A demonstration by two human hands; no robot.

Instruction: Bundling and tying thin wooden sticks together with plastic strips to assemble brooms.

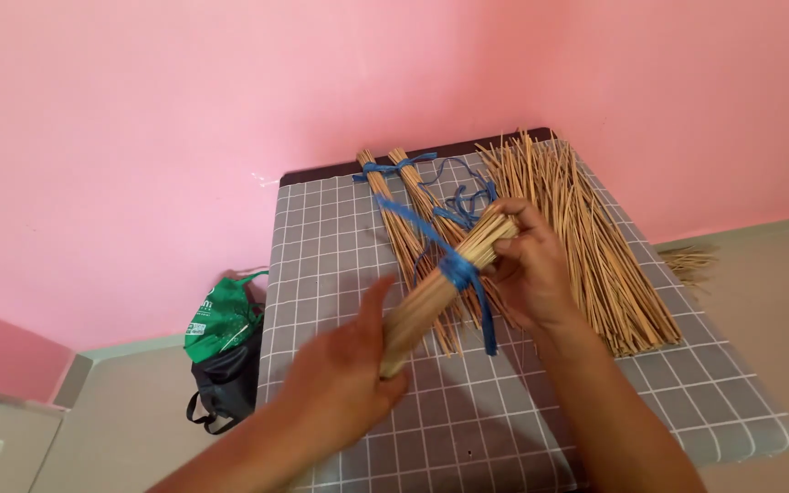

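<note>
One table: I see a single table (pixel 340 228) under a grey cloth with a white grid, filling the centre and lower right of the frame, set against pink walls.
Loose pile: one big heap of thin straw-coloured sticks (pixel 595 246) lies fanned across the table's upper right; a few more stick ends poke out past the table's right edge.
Tied bundles on the table: I count two, lying side by side at upper centre (pixel 404 210), each bound with blue string.
Held bundle: one stick bundle (pixel 440 283), wrapped in blue ribbon around its middle, sits slanted above the table's centre, between my hands.
Left hand: my left hand (pixel 344 374), lower centre and somewhat blurred, is closed around the bundle's near end.
Right hand: my right hand (pixel 527 274) is curled around the bundle's far end, fingers wrapped over the stick tips.
Bags: one green bag (pixel 221 319) rests on one black bag (pixel 226 388), on the floor left of the table.
</note>
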